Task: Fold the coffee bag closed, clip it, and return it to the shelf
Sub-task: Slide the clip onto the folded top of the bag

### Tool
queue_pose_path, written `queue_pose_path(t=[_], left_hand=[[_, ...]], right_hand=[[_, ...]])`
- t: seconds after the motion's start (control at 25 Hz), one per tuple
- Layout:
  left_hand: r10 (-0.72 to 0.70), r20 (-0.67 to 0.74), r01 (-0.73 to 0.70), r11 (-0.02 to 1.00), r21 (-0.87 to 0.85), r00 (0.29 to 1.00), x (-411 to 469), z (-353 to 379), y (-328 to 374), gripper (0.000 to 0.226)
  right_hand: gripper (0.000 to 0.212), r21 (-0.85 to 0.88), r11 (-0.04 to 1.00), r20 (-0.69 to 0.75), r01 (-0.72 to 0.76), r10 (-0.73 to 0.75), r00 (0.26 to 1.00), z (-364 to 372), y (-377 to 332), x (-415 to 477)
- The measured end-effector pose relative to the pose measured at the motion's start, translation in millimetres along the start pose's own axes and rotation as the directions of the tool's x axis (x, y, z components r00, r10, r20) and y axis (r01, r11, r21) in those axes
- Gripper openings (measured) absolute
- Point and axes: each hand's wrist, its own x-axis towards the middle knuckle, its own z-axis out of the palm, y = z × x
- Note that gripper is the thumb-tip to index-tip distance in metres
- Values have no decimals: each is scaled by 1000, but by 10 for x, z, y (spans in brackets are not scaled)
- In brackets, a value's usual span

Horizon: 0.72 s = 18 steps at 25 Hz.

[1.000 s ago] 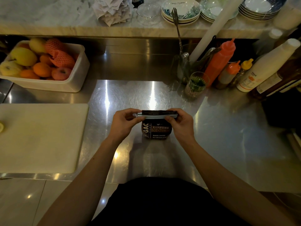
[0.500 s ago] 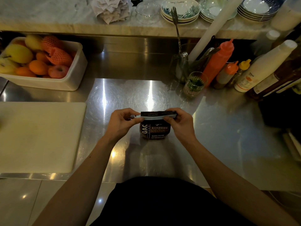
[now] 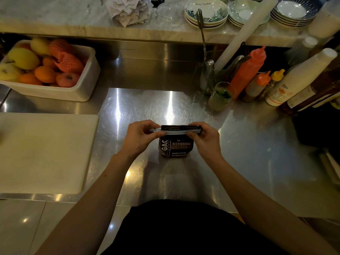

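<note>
coffee bag (image 3: 175, 148) ctr on counter (image 3: 248, 144), cutting board (image 3: 46, 153) left, fruit tub (image 3: 88, 78) behind-left, bottles (image 3: 248, 70) behind-right

A stainless steel counter (image 3: 248, 153) carried a dark coffee bag (image 3: 175, 148) standing at its centre. A pale cutting board (image 3: 44, 153) lay at the left, a white tub of fruit (image 3: 86, 83) behind it. Squeeze bottles (image 3: 247, 72) stood at the right rear.

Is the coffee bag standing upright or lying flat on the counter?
Upright. The coffee bag stands on the steel counter, label facing the camera, with a clip across its folded top.
</note>
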Motion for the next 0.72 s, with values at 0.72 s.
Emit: queue_pose_path(t=[0.72], left_hand=[[228, 120, -254, 918, 306, 966, 64, 13, -15, 20]], right_hand=[[26, -704, 391, 619, 593, -71, 782, 2, -584, 356]])
